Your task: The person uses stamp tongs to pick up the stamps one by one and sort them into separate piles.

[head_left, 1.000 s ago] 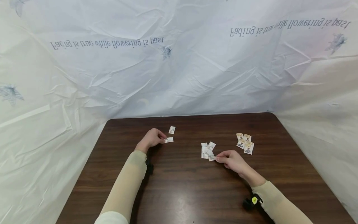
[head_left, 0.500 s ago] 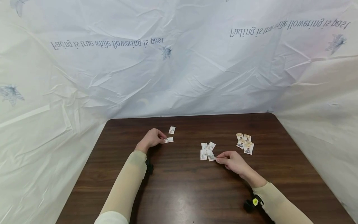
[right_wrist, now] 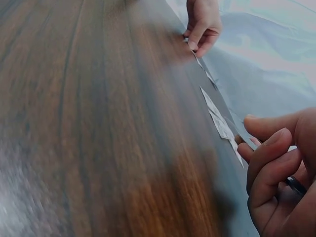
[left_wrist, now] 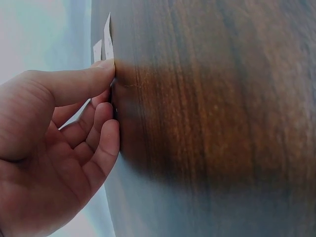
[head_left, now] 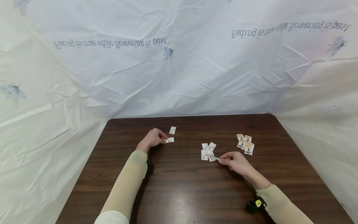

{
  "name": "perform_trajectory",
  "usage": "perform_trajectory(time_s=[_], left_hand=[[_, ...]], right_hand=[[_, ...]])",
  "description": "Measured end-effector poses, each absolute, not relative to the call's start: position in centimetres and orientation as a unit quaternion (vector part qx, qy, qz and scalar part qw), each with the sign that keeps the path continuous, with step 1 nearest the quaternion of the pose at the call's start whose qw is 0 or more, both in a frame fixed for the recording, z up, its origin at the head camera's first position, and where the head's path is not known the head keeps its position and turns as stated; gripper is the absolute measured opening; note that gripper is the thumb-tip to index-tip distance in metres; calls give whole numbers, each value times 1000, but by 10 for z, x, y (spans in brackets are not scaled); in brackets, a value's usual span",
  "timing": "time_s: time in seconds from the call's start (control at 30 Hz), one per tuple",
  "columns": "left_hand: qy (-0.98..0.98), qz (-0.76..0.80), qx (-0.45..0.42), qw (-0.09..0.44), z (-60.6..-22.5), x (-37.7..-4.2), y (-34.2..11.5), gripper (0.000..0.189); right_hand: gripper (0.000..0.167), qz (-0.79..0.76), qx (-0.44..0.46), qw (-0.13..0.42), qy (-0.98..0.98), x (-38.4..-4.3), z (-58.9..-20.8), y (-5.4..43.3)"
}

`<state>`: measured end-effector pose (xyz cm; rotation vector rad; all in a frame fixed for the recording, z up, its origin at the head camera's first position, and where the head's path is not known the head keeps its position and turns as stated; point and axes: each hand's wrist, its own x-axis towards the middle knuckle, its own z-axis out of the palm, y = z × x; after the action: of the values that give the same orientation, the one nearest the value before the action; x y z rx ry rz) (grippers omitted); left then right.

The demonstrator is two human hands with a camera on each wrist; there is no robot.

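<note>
My left hand (head_left: pixel 153 137) pinches the near edge of a small white printed card (head_left: pixel 170 140) at the table's back left. In the left wrist view, thumb and fingertips hold this card (left_wrist: pixel 108 39) close to the wood. A second printed card (head_left: pixel 172 130) lies just beyond it. Toward the middle, my right hand (head_left: pixel 237 163) pinches another card (head_left: pixel 215 158) between thumb and forefinger, tilted over a cluster of similar cards (head_left: pixel 204 155). Seen from the right wrist, the held card (right_wrist: pixel 245 134) stands at a slant beside the cluster (right_wrist: pixel 215 117); its printed face is mostly hidden.
Several cards with orange-tinted tops (head_left: pixel 248 148) lie overlapping to the right, beyond my right hand. The dark wooden table (head_left: pixel 179 183) has rounded back corners. A white printed sheet (head_left: pixel 179 84) hangs behind it and along both sides.
My right hand has drawn slightly right and toward me, bringing its card partly off the cluster. One card in the cluster has shifted slightly left. My left hand stays on its card.
</note>
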<state>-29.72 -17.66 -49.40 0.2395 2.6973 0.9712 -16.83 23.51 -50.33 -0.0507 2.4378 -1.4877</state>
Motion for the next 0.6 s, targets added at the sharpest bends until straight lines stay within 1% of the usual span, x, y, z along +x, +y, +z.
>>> perform_trajectory(time_s=[0.4, 0.6], left_hand=[[930, 331, 80, 135, -491, -296, -176, 10], [927, 340, 71, 140, -490, -295, -175, 9]], right_hand=[[29, -516, -29, 141, 844, -171, -502, 236], [28, -522, -28, 147, 840, -176, -503, 233]])
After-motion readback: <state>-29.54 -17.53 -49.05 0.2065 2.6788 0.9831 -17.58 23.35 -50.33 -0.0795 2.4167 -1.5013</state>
